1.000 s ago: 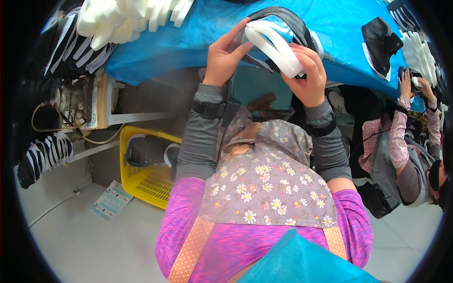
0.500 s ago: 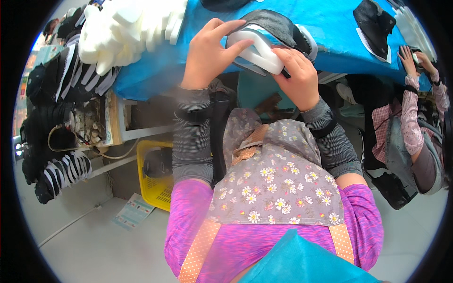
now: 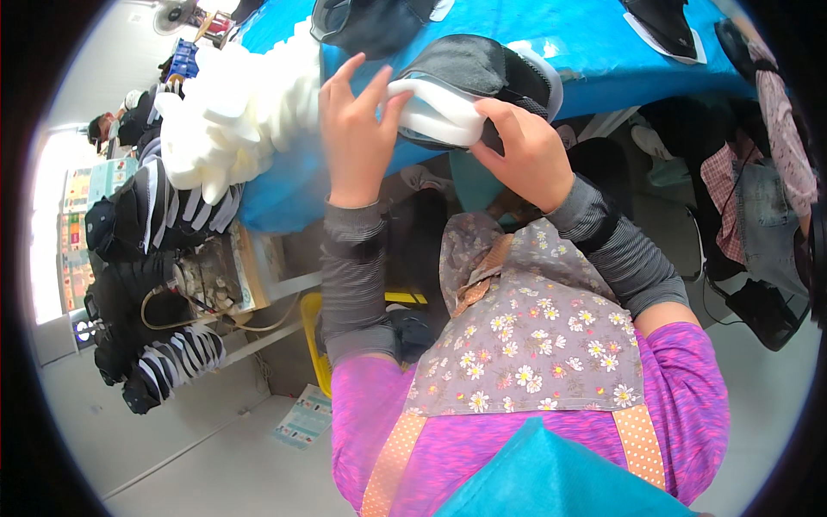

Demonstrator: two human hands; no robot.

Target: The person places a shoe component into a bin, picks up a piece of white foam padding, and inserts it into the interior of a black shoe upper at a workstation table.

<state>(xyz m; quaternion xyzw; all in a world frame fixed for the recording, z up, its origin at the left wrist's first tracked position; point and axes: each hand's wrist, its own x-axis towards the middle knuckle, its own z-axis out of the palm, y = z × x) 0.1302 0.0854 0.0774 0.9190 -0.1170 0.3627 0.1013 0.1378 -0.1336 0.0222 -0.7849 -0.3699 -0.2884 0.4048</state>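
Observation:
A white foam shoe insert, bent in a loop, sits at the opening of a black shoe at the edge of the blue-covered table. My right hand pinches the insert's right end between thumb and index finger. At its left end my left hand has its fingers spread and raised. The left thumb is near the insert; whether it touches cannot be made out. The shoe's white sole edge shows at the right, while its inside is mostly hidden by the insert.
Left of the shoe rises a heap of white foam inserts. Other dark shoes lie on the blue table cover. Racked black shoe parts stand far left, a yellow basket below. A co-worker's sleeved arm is at the right.
My left fingers have come off the shoe's top and spread to the left. The right hand keeps its pinch on the insert. The view has shifted, showing more of the left side.

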